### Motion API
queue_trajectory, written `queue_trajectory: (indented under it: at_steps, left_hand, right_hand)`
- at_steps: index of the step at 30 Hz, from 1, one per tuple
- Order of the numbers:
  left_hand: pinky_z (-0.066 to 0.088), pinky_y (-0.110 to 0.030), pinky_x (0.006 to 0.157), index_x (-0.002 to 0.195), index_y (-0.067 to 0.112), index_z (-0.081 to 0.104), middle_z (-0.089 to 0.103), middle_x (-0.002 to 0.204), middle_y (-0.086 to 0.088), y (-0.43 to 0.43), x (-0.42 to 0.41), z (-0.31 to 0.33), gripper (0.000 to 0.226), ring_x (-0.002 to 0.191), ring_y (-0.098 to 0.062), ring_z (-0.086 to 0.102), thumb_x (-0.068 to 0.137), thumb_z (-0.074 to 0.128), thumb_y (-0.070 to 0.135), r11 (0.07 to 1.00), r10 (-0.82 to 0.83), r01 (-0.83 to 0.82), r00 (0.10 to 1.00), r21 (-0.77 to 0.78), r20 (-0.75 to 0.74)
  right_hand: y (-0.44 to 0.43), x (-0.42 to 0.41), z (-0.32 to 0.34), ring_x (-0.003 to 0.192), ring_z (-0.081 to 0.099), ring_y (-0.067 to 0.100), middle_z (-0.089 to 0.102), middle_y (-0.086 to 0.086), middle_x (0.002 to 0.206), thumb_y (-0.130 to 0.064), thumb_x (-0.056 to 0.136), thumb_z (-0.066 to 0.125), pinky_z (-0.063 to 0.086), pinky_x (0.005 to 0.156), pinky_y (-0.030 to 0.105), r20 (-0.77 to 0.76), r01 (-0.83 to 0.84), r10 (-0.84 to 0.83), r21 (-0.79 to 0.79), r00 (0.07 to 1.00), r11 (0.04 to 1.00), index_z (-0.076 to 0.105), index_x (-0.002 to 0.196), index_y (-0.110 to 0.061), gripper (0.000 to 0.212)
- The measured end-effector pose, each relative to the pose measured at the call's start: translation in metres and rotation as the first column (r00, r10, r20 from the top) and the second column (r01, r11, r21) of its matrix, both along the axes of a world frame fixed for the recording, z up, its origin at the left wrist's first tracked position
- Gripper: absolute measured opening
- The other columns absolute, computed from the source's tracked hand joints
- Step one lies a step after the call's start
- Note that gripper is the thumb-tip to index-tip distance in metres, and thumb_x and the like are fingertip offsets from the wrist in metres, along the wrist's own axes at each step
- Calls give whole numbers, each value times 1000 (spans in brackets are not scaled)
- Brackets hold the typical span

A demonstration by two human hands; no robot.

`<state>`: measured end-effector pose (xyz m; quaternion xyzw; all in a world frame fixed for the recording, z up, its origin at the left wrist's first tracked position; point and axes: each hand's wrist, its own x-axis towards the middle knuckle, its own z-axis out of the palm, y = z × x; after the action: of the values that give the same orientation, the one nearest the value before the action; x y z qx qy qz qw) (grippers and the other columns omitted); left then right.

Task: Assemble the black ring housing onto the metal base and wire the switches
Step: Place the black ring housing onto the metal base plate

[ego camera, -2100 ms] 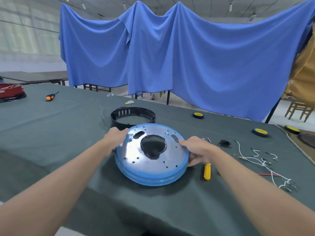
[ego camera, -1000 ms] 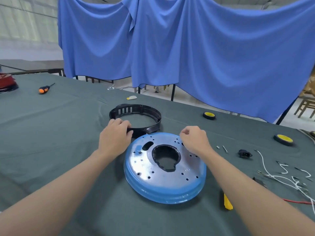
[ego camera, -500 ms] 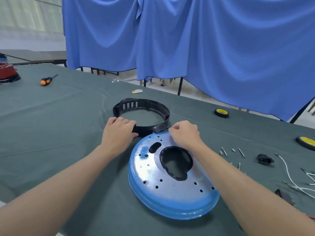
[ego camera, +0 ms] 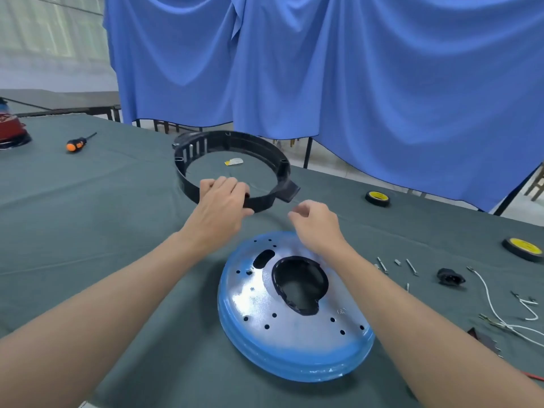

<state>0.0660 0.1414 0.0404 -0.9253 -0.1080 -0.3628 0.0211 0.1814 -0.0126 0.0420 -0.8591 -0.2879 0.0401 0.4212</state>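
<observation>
The bench carries everything under a dark cloth, and nearest you on it lies the metal base, a wide domed disc, shiny with a blue rim and pierced by one big cut-out and many small holes. It looks like the heavy, stiff piece, so leave it flat and bring the lighter part to it. Just beyond the metal base is the black ring housing, a thin open plastic hoop with a slotted wall on its far left and a tab sticking out on the side toward your right hand. Judge it light but springy: a band that thin will likely flex out of round when held at one point, so take it at two opposite places and keep off the slotted wall. Your left hand already grips the ring's near rim, fingers hooked over the top; whether the ring is clear of the bench I cannot tell. Your right hand hovers over the far edge of the metal base, loosely curled and holding nothing, just short of the tab. To the right of the metal base wait the limp white wires, a small black socket and loose screws.
</observation>
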Motion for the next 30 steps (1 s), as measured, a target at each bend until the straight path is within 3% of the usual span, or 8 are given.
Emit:
queue_trajectory:
  at_steps: [2,4,7,10,13,18,24,30]
  left_hand:
    - [22,-35,81,100,0,64,60,91,-12,-7,-1,7,25,92,-32,55,87,72,19,999,-50,50,999,-9,9]
    - [21,-32,83,104,0,63,58,92,-10,-18,-4,8,28,94,-30,54,90,70,23,996,-90,91,996,-21,24]
    - [17,-28,82,107,0,62,51,92,-6,-31,-7,4,29,94,-28,52,91,68,25,989,-136,139,989,-48,52]
    - [15,-27,78,104,-1,63,50,89,-6,-42,-11,5,28,91,-29,53,91,69,22,986,-159,162,985,-41,62]
    - [17,-29,77,100,-1,64,55,88,-11,-52,-15,13,26,87,-32,55,88,72,20,983,-183,182,982,15,49]
    - [28,-38,77,91,-1,63,56,79,-11,-69,-22,26,25,75,-32,55,86,71,22,959,-244,235,969,156,42]
    - [30,-37,75,86,-4,63,55,76,-13,-85,-25,31,23,71,-32,54,82,75,15,955,-288,275,949,113,124]
    - [49,-43,62,80,0,63,59,75,-11,-106,-17,27,31,69,-32,56,76,84,22,933,-314,297,948,204,58]
  right_hand:
    - [-1,-3,5,95,56,21,64,0,97,-23,95,45,45,76,33,-54,41,-35,116,998,992,62,104,-14,21]
    - [-4,-7,12,83,60,21,66,4,92,-15,94,39,53,75,37,-205,116,-57,287,977,951,62,100,-15,24]
    - [-13,-14,25,71,65,24,69,8,77,-7,93,40,61,67,35,-477,240,57,538,877,808,67,90,-9,28]
    - [-29,-18,31,69,66,25,69,10,81,-18,96,47,62,66,37,-504,249,77,548,861,799,67,81,-10,27]
    - [-43,-20,36,76,66,27,68,11,87,-30,98,54,60,63,35,-522,237,93,529,848,815,66,94,-4,29]
    - [-66,-25,50,66,63,23,68,5,74,-24,92,66,58,65,31,-629,235,277,606,726,760,66,97,-4,21]
    - [-78,-29,67,49,36,11,50,5,73,-14,94,62,27,37,20,-506,191,262,677,821,711,54,91,-7,10]
    - [-77,-42,80,48,46,12,42,1,66,-17,96,56,41,50,24,-135,58,38,639,990,767,37,70,-16,33]
